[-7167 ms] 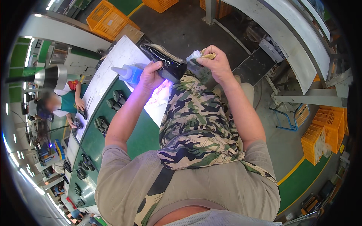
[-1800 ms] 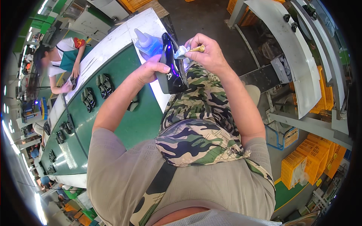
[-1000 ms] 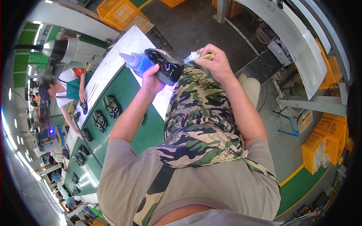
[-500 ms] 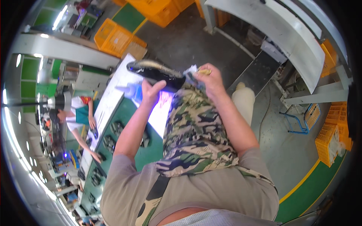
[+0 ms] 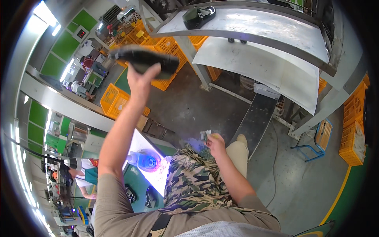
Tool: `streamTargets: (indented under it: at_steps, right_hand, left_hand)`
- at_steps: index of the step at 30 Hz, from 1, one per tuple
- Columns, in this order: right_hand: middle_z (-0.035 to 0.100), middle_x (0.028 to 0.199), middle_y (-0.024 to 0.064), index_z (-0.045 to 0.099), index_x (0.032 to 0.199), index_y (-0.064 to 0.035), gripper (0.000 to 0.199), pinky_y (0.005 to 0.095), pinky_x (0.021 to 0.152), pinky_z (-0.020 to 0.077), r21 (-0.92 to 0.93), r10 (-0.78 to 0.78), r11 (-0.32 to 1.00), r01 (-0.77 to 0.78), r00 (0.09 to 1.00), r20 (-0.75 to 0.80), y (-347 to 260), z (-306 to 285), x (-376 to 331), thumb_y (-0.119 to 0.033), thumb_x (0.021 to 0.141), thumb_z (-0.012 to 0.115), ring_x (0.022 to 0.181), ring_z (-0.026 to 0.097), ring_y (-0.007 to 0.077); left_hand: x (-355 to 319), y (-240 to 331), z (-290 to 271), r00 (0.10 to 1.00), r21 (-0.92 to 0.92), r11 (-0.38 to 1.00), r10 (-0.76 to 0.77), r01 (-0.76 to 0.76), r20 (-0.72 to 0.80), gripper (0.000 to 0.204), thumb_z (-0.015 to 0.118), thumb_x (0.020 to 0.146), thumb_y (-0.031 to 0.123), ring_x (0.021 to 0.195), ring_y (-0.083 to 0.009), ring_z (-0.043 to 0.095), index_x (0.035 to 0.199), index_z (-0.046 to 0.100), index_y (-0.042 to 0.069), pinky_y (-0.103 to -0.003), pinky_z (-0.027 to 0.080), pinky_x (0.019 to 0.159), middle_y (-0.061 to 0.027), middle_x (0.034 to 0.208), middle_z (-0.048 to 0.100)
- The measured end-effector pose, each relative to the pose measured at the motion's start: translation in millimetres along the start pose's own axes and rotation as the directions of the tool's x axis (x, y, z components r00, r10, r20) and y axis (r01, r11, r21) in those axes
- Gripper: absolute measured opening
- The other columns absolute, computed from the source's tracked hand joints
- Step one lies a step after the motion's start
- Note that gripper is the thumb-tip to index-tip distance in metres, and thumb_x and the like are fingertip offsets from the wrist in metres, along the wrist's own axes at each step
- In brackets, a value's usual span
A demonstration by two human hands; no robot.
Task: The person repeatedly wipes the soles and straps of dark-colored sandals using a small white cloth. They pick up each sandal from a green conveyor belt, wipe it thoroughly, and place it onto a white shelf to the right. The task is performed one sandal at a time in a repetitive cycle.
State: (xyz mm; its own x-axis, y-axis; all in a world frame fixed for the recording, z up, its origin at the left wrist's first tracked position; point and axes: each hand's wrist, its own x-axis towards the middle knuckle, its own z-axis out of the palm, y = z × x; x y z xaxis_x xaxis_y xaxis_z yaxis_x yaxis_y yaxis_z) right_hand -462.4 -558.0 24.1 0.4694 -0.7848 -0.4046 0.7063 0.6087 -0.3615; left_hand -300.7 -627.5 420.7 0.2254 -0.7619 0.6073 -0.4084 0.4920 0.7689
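Observation:
My left hand (image 5: 143, 79) is raised high with the arm stretched out, gripping a black shoe (image 5: 146, 60) from below. My right hand (image 5: 215, 143) stays low over my lap, above the camouflage apron (image 5: 193, 185), and holds a small brush with a pale tip (image 5: 205, 135). A blue bottle (image 5: 143, 160) stands on the lit white pad (image 5: 152, 166) below my left arm. Another dark shoe (image 5: 198, 15) lies on the upper grey metal shelf (image 5: 252, 27).
A green conveyor belt (image 5: 136, 189) at lower left carries black shoe parts (image 5: 149, 196). Another person (image 5: 83, 177) works at the far side of it. Orange crates (image 5: 114, 100) stand on the floor and at right (image 5: 353, 134). A blue-framed stand (image 5: 316, 138) sits beside the shelf leg.
My left hand has lifted the black shoe from in front of my lap up and away toward the metal shelf. My right hand has stayed low with the brush.

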Motion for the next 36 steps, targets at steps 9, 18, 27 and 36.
streamTargets:
  at_steps: [9,18,27,36]
  right_hand:
    - [0.059,0.072,0.0034,0.056,0.085,-0.0087,0.016,0.0337,0.056,0.0536,-0.14,-0.016,0.99,0.005,0.997,-0.078,0,-45,32,-0.005,0.084,0.071,0.061,0.057,0.0149]
    - [0.056,0.066,0.0038,0.056,0.081,-0.0069,0.015,0.0299,0.049,0.0477,-0.244,-0.013,0.97,-0.013,0.994,-0.105,26,-51,28,-0.005,0.087,0.07,0.055,0.056,0.0147]
    - [0.067,0.089,0.0065,0.064,0.1,-0.0079,0.017,0.036,0.066,0.0482,-0.288,0.183,0.937,-0.195,0.981,-0.07,5,-102,55,-0.024,0.095,0.064,0.08,0.064,0.0208]
    - [0.067,0.091,0.0058,0.064,0.101,-0.0095,0.018,0.0389,0.073,0.0452,-0.457,0.212,0.855,-0.244,0.97,-0.122,6,-63,43,-0.025,0.093,0.066,0.086,0.065,0.0213]
  left_hand:
    - [195,51,147,0.933,0.561,0.809,-0.042,-0.178,0.357,0.047,0.081,0.069,0.027,0.098,-0.0356,0.068,0.106,0.069,0.0,-0.042,0.053,0.087,-0.0237,0.106,0.07]
    - [61,-11,114,0.699,0.491,0.575,0.708,-0.655,0.104,0.046,0.074,0.073,0.008,0.092,-0.0362,0.069,0.115,0.062,-0.005,-0.04,0.055,0.084,-0.0213,0.098,0.07]
    - [-469,-56,-178,0.688,0.508,0.493,-0.647,0.706,-0.327,0.039,0.074,0.078,0.017,0.092,-0.0219,0.069,0.112,0.067,-0.001,-0.034,0.054,0.084,-0.014,0.1,0.072]
    - [-765,-36,-272,-0.417,-0.424,-0.218,-0.784,0.879,-0.46,0.057,0.079,0.074,0.045,0.096,-0.0255,0.07,0.108,0.07,0.001,-0.039,0.054,0.087,-0.0159,0.101,0.072]
